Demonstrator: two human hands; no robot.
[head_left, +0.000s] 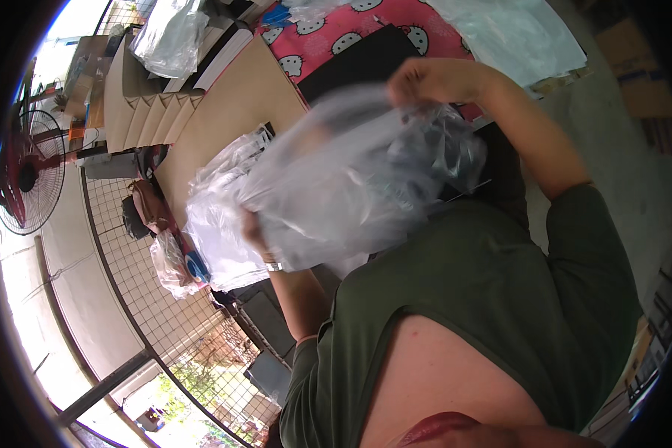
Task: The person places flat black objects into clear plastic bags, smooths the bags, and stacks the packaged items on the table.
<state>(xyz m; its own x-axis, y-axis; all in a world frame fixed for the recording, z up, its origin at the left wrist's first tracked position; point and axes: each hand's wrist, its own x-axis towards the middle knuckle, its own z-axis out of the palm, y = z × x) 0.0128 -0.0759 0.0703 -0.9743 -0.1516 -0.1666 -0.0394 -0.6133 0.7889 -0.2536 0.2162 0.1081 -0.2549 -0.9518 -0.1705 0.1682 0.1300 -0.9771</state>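
Between the hands, near the green shirt (463,291), the clear plastic bag (343,205) looks light, limp and probably slippery, best taken by its edge, where the right hand (434,81) appears to pinch its fingers closed, while I cannot tell the grip of the blurred left hand (254,231).

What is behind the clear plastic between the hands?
Past the upper edge of the plastic, parts of a black panel and a tan surface show. What the cloudy, blurred plastic covers cannot be made out.

pink-covered table (322,47) with black panel (360,61)
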